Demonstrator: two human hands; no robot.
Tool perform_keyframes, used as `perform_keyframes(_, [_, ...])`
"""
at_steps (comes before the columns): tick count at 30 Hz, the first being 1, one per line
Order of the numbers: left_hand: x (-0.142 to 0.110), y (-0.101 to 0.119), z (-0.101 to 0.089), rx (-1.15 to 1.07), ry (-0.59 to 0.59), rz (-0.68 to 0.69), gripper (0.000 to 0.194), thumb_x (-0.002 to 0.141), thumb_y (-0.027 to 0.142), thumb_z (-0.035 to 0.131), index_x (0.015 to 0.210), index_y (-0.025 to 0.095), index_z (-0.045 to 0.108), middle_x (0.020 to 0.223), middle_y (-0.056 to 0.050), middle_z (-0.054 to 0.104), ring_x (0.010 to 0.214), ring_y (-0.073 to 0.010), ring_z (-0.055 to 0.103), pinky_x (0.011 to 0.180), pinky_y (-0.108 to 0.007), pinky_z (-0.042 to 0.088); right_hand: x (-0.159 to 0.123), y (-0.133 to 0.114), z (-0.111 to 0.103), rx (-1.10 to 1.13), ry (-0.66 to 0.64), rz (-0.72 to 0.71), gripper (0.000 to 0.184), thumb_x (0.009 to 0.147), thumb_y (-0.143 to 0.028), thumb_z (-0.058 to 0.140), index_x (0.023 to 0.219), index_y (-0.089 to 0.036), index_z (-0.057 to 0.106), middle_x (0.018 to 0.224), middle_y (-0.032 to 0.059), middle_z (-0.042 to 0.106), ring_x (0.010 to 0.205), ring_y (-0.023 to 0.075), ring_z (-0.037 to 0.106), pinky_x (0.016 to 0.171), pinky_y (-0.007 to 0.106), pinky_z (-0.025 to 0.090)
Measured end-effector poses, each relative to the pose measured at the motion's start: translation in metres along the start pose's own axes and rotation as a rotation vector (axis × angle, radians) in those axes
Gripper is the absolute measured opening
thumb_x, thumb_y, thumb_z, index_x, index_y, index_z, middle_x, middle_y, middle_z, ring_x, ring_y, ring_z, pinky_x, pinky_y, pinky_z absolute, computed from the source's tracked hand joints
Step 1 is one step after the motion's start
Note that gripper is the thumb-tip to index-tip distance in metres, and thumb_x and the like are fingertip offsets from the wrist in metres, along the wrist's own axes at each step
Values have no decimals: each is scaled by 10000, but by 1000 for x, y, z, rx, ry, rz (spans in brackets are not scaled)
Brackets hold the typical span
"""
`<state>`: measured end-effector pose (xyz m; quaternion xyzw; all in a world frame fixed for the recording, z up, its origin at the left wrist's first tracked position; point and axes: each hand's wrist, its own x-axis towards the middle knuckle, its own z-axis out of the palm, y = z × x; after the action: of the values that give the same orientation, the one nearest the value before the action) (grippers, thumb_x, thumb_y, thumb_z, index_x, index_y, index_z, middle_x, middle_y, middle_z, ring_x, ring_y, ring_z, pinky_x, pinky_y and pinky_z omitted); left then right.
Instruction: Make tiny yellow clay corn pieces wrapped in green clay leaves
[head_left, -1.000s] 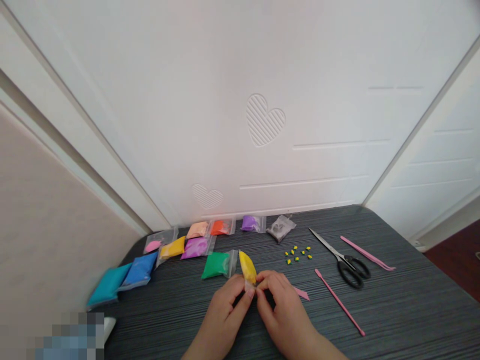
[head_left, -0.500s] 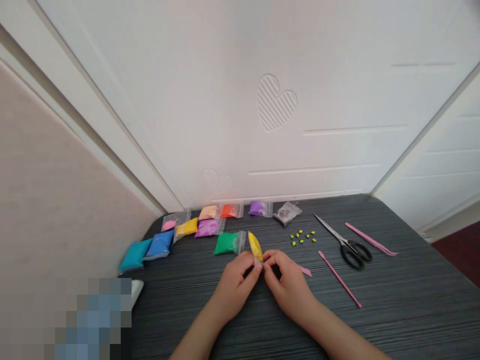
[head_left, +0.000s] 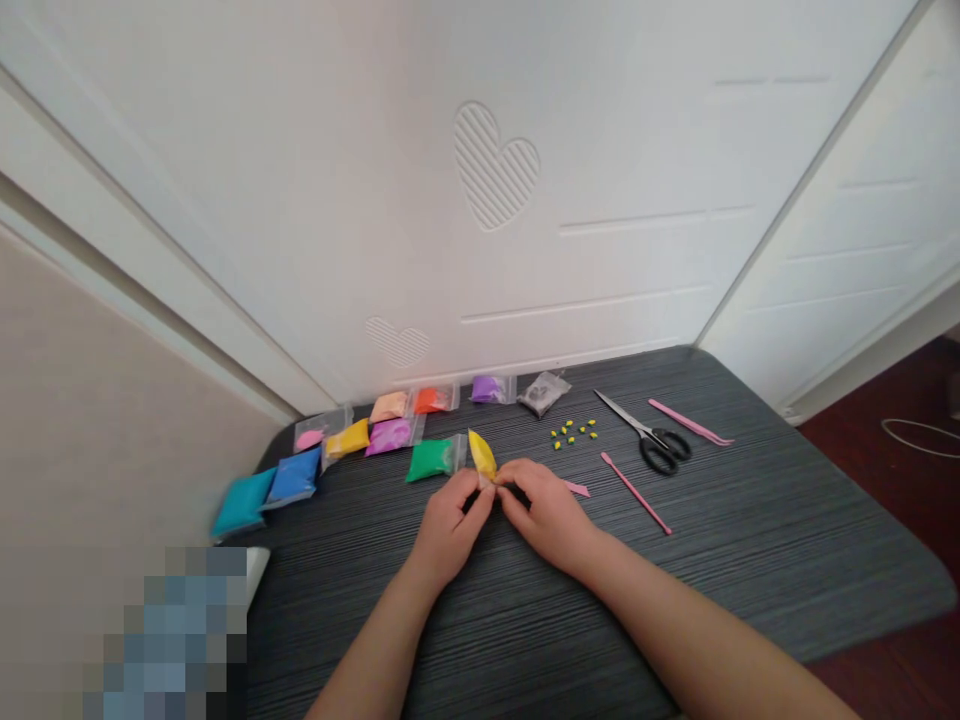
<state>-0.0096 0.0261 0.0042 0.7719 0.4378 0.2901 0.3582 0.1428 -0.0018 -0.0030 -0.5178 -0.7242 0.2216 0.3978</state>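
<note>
Between my two hands is a small plastic bag of yellow clay (head_left: 482, 455), its filled end pointing away from me. My left hand (head_left: 452, 525) pinches the bag's near end from the left. From the right, the closed fingertips of my right hand (head_left: 546, 515) grip the same end. Just beyond my left hand lies a bag of green clay (head_left: 430, 459). A pink flat tool (head_left: 577, 488) is partly hidden behind my right hand. Several tiny yellow-and-green pieces (head_left: 572, 434) are scattered on the dark table (head_left: 480, 640) beyond my right hand.
Bags of coloured clay, such as blue (head_left: 293, 477), magenta (head_left: 390, 435) and purple (head_left: 489, 389), line the table's back and left. Scissors (head_left: 651, 437), pink tweezers (head_left: 690, 422) and a thin pink stick tool (head_left: 636, 493) lie at right. A white panel (head_left: 360, 200) stands behind.
The whole view has shifted, so the table and hands appear further left and higher. Both hands keep their pinch on the yellow clay bag.
</note>
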Motion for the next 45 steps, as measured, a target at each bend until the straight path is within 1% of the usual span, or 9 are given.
perform_keyframes(4, [0,1,1,45,11,4,202,829,298,416,719,176,533,740,-16,534,739,-146,507,709,-252,371,0,0,-2,-25,-10,-4,127,815,-155,453,866,-191,564,892,27,614,880,141,544,805,299,410])
perform_keyframes(10, [0,-1,5,128,2,46,210,846,299,379,814,183,552,825,-43,579,811,-166,528,768,-276,387,1,2,-1,-42,24,14,125,809,-156,459,860,-186,568,884,38,615,875,146,547,794,302,417])
perform_keyframes(16, [0,-5,7,184,-22,70,198,851,280,379,819,179,546,830,-44,578,807,-161,534,752,-262,387,2,6,0,-46,33,8,124,803,-154,460,847,-186,571,876,37,620,868,147,551,791,294,419])
perform_keyframes(24, [-1,-4,8,180,-25,105,193,852,263,381,868,178,553,855,-49,575,823,-159,522,778,-276,388,1,6,0,-76,3,-10,180,808,-146,448,909,-191,589,915,33,636,894,147,554,807,295,409])
perform_keyframes(27, [-1,-3,9,188,-19,111,190,851,259,384,855,178,555,843,-44,578,813,-156,525,773,-272,391,1,5,-1,-88,4,2,169,805,-147,454,896,-189,590,893,33,639,873,144,560,793,289,408])
perform_keyframes(31, [-1,-3,9,222,-40,109,188,856,258,382,815,171,543,816,-42,571,787,-148,522,744,-259,396,1,5,-2,-97,-1,19,142,803,-156,460,879,-181,578,882,33,638,860,143,559,786,285,399])
perform_keyframes(34, [-2,-3,8,223,-26,122,177,855,250,390,795,173,538,808,-37,573,776,-146,525,728,-259,404,1,5,-2,-101,-6,19,108,792,-163,475,843,-180,569,867,29,639,848,146,556,779,286,392])
perform_keyframes(38, [-1,-2,7,209,-15,146,163,851,233,403,793,176,545,796,-26,575,762,-138,527,721,-254,412,2,6,-2,-70,2,30,73,766,-156,500,791,-188,561,834,12,642,816,143,555,761,277,387])
perform_keyframes(45, [-1,3,3,200,-42,158,160,853,223,401,824,178,552,819,-33,572,795,-145,521,750,-270,414,3,6,-3,41,10,77,51,742,-160,515,726,-200,543,773,-17,635,745,126,554,708,251,385])
